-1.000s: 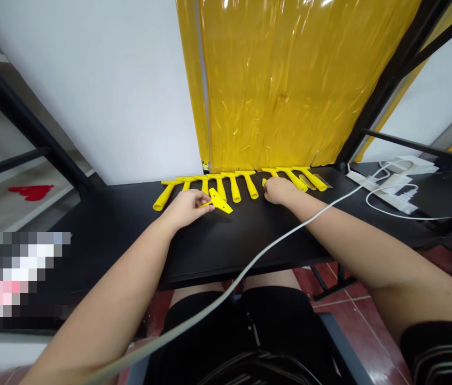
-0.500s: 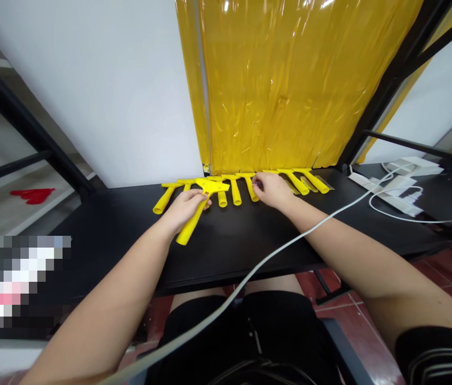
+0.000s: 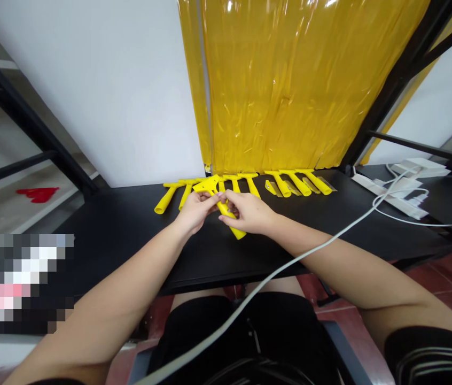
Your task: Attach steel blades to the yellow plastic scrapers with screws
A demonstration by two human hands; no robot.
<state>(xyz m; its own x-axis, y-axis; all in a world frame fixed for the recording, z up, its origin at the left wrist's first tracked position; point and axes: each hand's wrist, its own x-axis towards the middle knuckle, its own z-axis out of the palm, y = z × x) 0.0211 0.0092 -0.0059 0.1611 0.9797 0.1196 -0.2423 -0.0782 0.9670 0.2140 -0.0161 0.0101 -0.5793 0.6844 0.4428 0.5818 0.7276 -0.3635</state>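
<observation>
Just above the black table, my left hand (image 3: 194,214) is closed on a yellow T-shaped scraper handle (image 3: 237,231), near its wide head. My right hand (image 3: 250,211) is closed around the middle of the same handle, thumb and fingers on either side. A small shiny spot shows between the right fingers; I cannot make out what it is. The handle's round end slants down toward me. Behind the hands lies a row of similar yellow handles (image 3: 164,201). Thin clear-looking blades (image 3: 273,188) lie beside several handles at the right end of that row.
The black table (image 3: 205,262) backs onto a white panel (image 3: 146,107) and a yellow plastic curtain (image 3: 290,96). White power strips (image 3: 394,198) sit at the right. A white cable (image 3: 282,267) crosses in front of my right forearm. Black metal posts (image 3: 398,85) rise at both sides.
My right hand has come left from the row to the handle in my left hand. That handle has turned, its round end now pointing down to the right.
</observation>
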